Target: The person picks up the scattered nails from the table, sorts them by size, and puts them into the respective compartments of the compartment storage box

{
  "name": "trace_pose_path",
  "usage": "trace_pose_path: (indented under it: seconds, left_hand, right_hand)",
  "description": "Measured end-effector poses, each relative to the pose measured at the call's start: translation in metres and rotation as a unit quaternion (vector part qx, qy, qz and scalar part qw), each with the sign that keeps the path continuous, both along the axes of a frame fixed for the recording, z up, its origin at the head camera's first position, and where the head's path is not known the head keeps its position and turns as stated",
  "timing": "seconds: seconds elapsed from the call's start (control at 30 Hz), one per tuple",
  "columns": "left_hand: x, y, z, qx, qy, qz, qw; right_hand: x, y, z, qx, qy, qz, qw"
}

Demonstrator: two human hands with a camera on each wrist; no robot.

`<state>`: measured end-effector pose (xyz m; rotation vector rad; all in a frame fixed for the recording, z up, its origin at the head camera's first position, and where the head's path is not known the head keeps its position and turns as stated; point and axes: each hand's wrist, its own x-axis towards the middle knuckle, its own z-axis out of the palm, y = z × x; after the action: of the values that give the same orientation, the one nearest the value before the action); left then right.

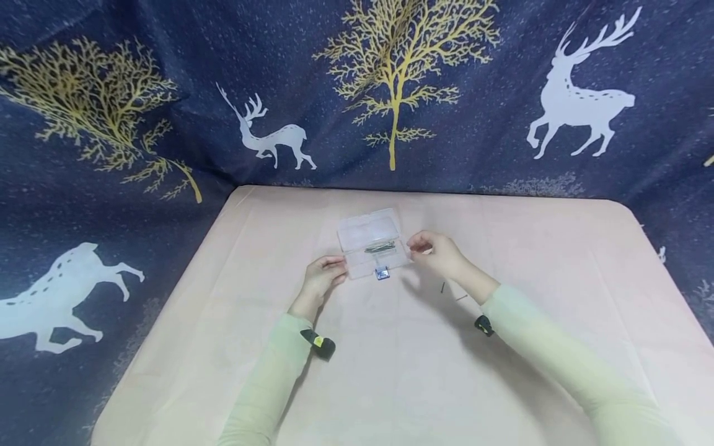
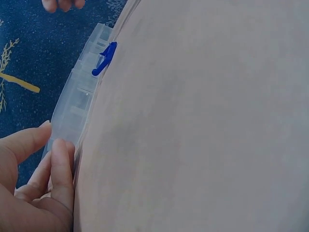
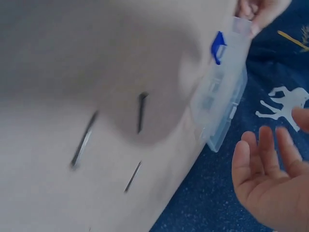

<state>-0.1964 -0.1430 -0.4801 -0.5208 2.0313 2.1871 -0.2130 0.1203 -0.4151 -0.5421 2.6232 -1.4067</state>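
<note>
A clear plastic box lies on the table with its lid raised at the far side. Thin metal nails lie together inside it. A blue latch hangs at its near edge. My left hand holds the box's left end, thumb on one side and fingers on the other. Close by the right end is my right hand, fingers loosely bent with nothing between them in the right wrist view. Loose on the table are a dark nail, a longer nail and a thinner one.
A pale cloth covers the table. Behind it hangs a dark blue curtain with white deer and yellow trees. Each wrist wears a black strap-on camera, such as the left wrist camera. The loose nails lie below the right forearm.
</note>
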Motion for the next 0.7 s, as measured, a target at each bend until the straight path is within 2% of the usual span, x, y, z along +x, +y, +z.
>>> trace_pose_path:
  seconds: [0.1, 0.17, 0.27, 0.4, 0.5, 0.6, 0.7]
  left_hand:
    - [0.000, 0.000, 0.001, 0.001, 0.004, 0.002, 1.0000]
    - [0.000, 0.000, 0.000, 0.000, 0.004, 0.002, 1.0000]
    - [0.001, -0.001, -0.001, -0.001, 0.002, 0.002, 1.0000]
    - [0.000, -0.001, -0.002, -0.007, -0.003, 0.000, 1.0000]
    - [0.000, -0.001, -0.003, -0.013, -0.004, -0.002, 0.9999]
    - [-0.001, -0.001, -0.003, -0.013, -0.005, -0.002, 0.9999]
    - [-0.001, -0.001, -0.002, -0.008, -0.004, -0.001, 1.0000]
  right_hand:
    - [0.003, 0.008, -0.003, 0.040, 0.040, 0.048, 0.997]
    - [0.005, 0.014, -0.005, 0.068, 0.076, 0.083, 0.991]
    - [0.008, 0.023, -0.007, 0.113, 0.124, 0.133, 0.977]
    - [0.013, 0.032, -0.009, 0.158, 0.156, 0.177, 0.959]
    - [0.014, 0.037, -0.011, 0.173, 0.194, 0.199, 0.945]
    - [0.015, 0.042, -0.013, 0.188, 0.250, 0.220, 0.924]
    - [0.014, 0.046, -0.015, 0.202, 0.280, 0.236, 0.908]
